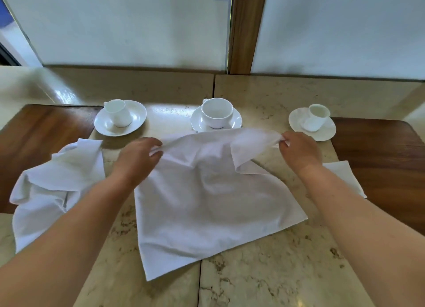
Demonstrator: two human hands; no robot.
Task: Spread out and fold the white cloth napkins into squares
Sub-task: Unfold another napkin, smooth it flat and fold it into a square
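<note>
I see all of this through a single wide-angle camera worn on my head, looking forward and down over my forearms onto the marble table (264,272), close enough that my arms come in from the bottom corners and fill much of the lower picture. My left hand (138,156) and right hand (300,149) sit near the middle of the view, with the three cups on saucers (216,116) just past them and the white wall panels (128,26) filling the top. The wide lens bends the table edges and wall lines outward near the sides.
</note>
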